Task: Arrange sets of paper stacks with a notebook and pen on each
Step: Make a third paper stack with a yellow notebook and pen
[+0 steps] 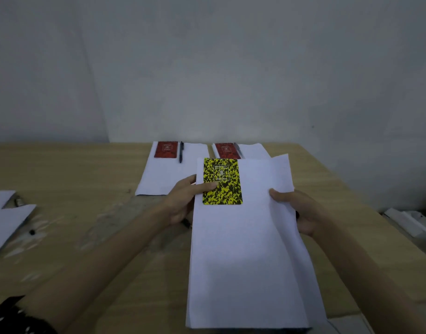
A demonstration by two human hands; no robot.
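Both hands hold a paper stack (245, 249) above the table (74, 169), near its front edge. Left hand (183, 201) grips the stack's left edge, thumb pressing the yellow notebook (222, 181) at the stack's top-left corner; a dark pen tip (186, 222) pokes out under that hand. Right hand (293, 210) pinches the right edge, sheets there fanned. Far edge: two finished sets, left sheet (163, 177) with red notebook (166, 149) and pen (181, 151), right one (250, 150) partly hidden behind the held stack. Loose paper (7, 218) at the left edge. Bare wood lies between it and the stack; right table edge is close.
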